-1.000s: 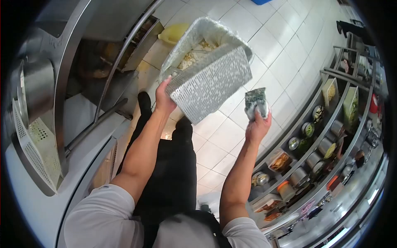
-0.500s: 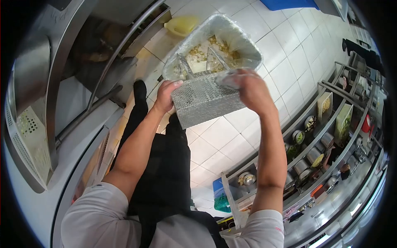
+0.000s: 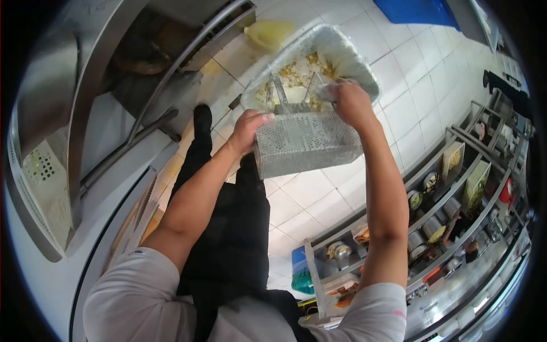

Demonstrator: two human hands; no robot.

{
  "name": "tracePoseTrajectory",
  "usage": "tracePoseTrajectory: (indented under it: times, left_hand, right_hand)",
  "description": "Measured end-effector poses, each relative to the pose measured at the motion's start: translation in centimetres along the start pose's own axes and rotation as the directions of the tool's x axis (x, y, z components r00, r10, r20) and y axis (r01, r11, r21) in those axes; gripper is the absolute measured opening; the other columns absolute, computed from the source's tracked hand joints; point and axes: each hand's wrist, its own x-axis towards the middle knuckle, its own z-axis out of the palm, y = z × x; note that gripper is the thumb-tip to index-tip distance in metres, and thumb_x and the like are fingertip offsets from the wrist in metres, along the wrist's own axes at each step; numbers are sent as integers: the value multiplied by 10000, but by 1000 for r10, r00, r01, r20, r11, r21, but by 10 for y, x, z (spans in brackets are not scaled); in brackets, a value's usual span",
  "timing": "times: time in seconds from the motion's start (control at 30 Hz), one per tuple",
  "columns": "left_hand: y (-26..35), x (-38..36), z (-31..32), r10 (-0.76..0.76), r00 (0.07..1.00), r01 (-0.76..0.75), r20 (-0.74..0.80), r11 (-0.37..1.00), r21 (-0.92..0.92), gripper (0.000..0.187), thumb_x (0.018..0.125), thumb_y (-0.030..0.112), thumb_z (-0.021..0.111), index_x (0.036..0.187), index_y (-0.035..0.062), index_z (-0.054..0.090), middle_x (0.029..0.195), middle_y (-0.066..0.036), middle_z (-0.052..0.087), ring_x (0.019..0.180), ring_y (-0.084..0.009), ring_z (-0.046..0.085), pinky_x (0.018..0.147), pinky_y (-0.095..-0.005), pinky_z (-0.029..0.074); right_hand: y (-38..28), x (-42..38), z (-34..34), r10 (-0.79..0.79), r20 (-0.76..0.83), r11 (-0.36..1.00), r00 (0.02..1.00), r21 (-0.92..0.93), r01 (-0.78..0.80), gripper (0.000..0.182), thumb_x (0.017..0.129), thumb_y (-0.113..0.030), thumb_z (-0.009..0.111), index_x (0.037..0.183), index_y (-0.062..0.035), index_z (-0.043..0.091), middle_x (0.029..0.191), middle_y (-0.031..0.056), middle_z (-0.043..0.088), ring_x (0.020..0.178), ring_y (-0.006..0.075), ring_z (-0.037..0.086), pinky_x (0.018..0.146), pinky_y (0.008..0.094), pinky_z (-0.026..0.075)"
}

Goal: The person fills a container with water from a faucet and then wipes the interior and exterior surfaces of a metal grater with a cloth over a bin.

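A rectangular perforated metal box (image 3: 310, 137) is held tilted over the near rim of a lined waste bin (image 3: 248, 91). Flat metal strips stick out from its far end above the bin. Fingers of my left hand (image 3: 249, 130) close around the box's left end, with the thumb on top. My right hand (image 3: 352, 102) is closed on a greyish-white cloth (image 3: 325, 92) at the box's far right corner. Its fingertips are partly hidden by the hand itself. Pale and yellowish food scraps (image 3: 296, 74) lie inside the bin.
A yellow plastic container (image 3: 268, 33) lies on the tiled floor left of the bin. Steel equipment with a curved bar (image 3: 171, 80) stands at left. Shelves (image 3: 393, 219) with pans and food trays line the right, where another person is partly visible. A blue object (image 3: 419, 11) is at the top.
The box, the bin and both hands appear shifted right as the view moves. My right hand has slid with the cloth from the box's upper face to its far edge. My left grip stays.
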Motion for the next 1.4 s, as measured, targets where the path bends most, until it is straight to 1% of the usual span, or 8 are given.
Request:
tracePoseTrajectory:
  times: [0.07,0.2,0.27,0.37,0.4,0.73,1.27,1.4]
  left_hand:
    - [6,1,5,-47,999,47,8,997,-55,254,885,216,606,811,-16,677,765,-55,655,713,-134,609,679,-273,459]
    - [7,1,7,-75,996,73,-41,997,-39,257,884,205,595,839,-33,685,787,-73,670,741,-137,621,705,-269,465]
    - [9,-3,7,-105,994,103,-14,987,-124,251,883,192,586,838,-34,684,784,-77,668,741,-141,622,713,-269,465]
    - [15,3,-4,-91,996,92,18,988,-123,234,881,172,573,814,-27,674,770,-84,660,715,-147,616,692,-277,464]
    - [20,4,-10,-96,994,100,44,991,-90,230,880,172,574,809,-24,672,767,-85,658,703,-147,614,682,-279,464]
    - [83,28,-20,-232,972,209,41,929,304,232,866,202,599,791,-11,656,740,-71,644,640,-140,600,610,-290,466]
    - [154,76,-17,-405,914,209,-11,449,869,264,921,264,628,814,24,605,769,11,565,738,-84,535,694,-252,426]
    - [150,113,10,-547,833,-176,83,-120,977,375,961,345,570,849,-12,609,760,-101,603,750,-188,600,719,-344,465]
  right_hand:
    - [15,23,28,142,231,989,963,0,-146,353,734,-9,572,1044,-93,720,1030,204,680,1031,360,632,923,439,495]
    - [60,33,50,118,62,986,991,112,-124,320,779,-45,580,1076,-50,701,1059,203,682,1010,334,657,922,408,504]
    - [75,8,25,270,217,887,938,323,-330,325,824,-54,568,1131,-50,672,1079,163,683,989,286,672,867,408,531]
    - [86,-41,5,457,417,305,786,757,-579,355,887,-52,523,1233,-57,602,1119,111,660,970,229,671,795,396,563]
    - [88,-57,8,482,502,-12,719,824,-567,369,908,-49,503,1270,-61,574,1135,95,648,966,213,666,773,390,573]
    - [35,-136,94,625,313,-473,715,881,28,341,930,-51,545,1270,-24,529,1134,76,631,1019,199,623,871,366,530]
    - [-86,-115,145,911,219,-323,349,905,277,294,941,-129,586,1206,-1,578,1082,39,636,960,128,572,869,269,439]
    - [-104,-110,144,946,168,-262,277,900,348,271,952,-129,576,1189,2,582,1082,41,635,951,121,568,859,264,439]
